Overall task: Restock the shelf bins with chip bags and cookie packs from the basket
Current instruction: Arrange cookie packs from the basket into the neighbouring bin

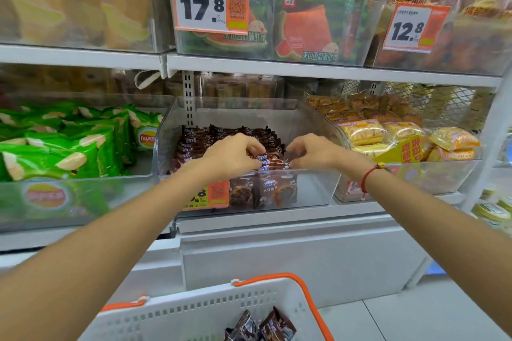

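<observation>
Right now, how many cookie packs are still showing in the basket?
2. Both brown cookie packs stand at the bottom edge of the view inside the white basket: one on the left, one right beside it. More may lie hidden below the frame.

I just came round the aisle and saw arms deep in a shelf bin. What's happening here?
A person is restocking snacks. Both hands, the left hand and the right hand, are inside the clear middle bin, gripping brown cookie packs at the front of the stack. The neighbouring bin on the left holds green chip bags. Below, the white basket with orange handles still has a few brown packs left.
</observation>
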A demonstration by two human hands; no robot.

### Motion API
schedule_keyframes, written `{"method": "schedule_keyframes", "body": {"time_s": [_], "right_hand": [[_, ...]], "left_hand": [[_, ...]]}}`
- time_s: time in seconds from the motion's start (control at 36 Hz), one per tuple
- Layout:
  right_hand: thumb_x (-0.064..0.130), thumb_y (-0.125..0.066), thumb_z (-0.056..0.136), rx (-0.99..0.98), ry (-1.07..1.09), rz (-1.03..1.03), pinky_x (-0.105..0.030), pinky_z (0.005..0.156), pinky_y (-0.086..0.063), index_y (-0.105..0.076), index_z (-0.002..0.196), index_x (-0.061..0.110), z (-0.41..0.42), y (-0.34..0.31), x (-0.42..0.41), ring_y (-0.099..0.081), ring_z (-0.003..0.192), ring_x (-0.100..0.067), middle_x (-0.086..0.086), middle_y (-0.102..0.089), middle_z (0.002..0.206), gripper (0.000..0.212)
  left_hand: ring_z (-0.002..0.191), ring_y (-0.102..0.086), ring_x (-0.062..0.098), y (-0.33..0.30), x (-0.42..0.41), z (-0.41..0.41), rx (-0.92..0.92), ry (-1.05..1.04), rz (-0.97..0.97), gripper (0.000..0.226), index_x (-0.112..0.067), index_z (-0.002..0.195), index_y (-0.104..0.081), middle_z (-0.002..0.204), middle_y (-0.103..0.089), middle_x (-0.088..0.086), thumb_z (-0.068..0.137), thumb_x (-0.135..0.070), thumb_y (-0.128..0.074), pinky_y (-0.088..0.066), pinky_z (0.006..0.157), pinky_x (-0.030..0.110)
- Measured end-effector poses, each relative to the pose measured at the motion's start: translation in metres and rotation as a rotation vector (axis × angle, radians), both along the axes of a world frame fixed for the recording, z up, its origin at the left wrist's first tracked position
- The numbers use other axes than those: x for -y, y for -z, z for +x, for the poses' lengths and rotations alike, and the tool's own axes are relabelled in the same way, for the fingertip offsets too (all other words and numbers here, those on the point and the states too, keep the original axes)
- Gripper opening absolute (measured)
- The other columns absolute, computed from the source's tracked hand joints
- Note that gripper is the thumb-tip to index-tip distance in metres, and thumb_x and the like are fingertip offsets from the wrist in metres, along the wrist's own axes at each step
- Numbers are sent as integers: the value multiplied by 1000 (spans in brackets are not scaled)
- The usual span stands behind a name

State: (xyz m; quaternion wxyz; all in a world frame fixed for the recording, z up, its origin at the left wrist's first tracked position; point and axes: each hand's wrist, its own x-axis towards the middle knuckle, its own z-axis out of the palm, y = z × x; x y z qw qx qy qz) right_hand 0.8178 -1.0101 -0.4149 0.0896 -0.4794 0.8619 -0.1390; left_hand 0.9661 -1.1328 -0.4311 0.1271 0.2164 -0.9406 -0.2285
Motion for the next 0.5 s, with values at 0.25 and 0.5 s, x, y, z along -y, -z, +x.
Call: {"method": "schedule_keyframes", "body": {"time_s": [0.25, 0.5], "right_hand": [[15, -70, 82, 41, -137, -329, -13, 65, -44, -67, 84, 26, 70, 43, -64, -57, 64, -3, 11, -64, 78, 12], [15, -57, 89, 274, -195, 362, -21, 59, -43, -69, 86, 12, 103, 175, -48, -59, 73, -19, -2, -63, 77, 13]], "left_hand": [[74, -59, -2, 52, -57, 59, -225, -47, 66, 13, -40, 93, -66, 80, -65, -22, 85, -30, -64, -48, 71, 26], [95, -63, 10, 185, -62, 92, 172, -123, 395, 12, -34, 96, -67, 97, -65, -15, 90, -28, -59, -51, 85, 30]]}}
